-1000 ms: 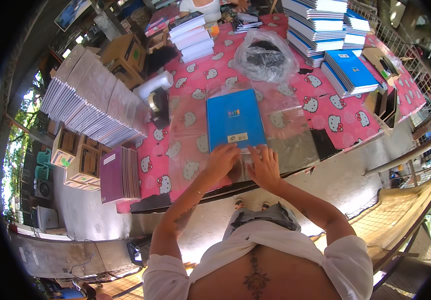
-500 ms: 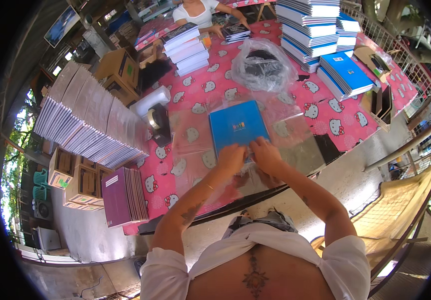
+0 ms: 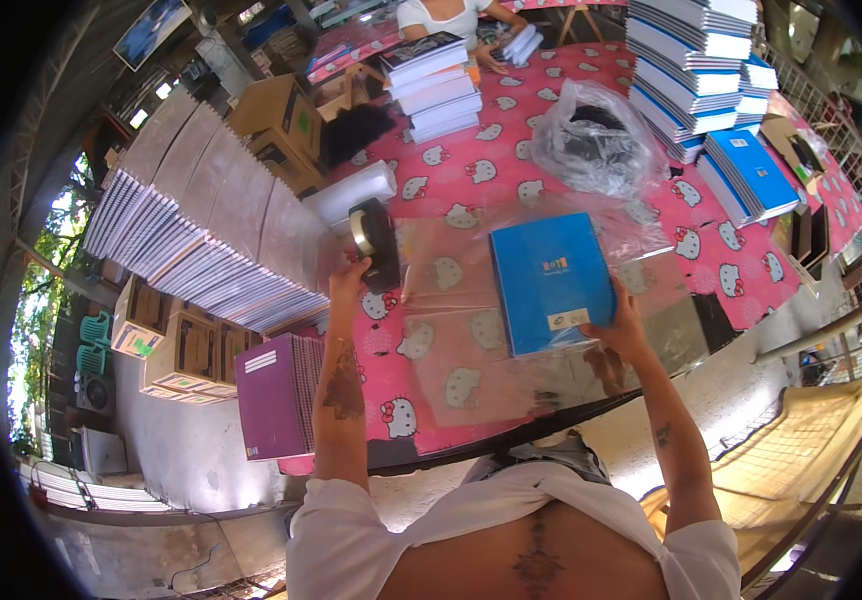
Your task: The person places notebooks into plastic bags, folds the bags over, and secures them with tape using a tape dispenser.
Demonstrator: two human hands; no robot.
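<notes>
I have the blue notebook lying flat, cover up, on a clear plastic sheet, toward the near edge of the desk and right of its middle. My right hand is at its near right corner: that grip is spread partway, thumb over the near edge and fingers along the right side — whether they pinch the notebook or only steady it, I can't tell. My left hand reaches far left, fingertips at the near left side of the tape dispenser; its fingers are bent, but I can't make out how tightly that grip is closed or whether any tape is between them.

My worry is the spread of the two hands. A sideways pull on the left could drag or tip the dispenser, since I see no second hand steadying it. The tall notebook stack stands just left of that wrist, so a wide elbow swing might nudge it. On the right, the plastic looks loose and slick — if the thumb lets up, the notebook could slide or the sheet could wrinkle beneath it.
</notes>
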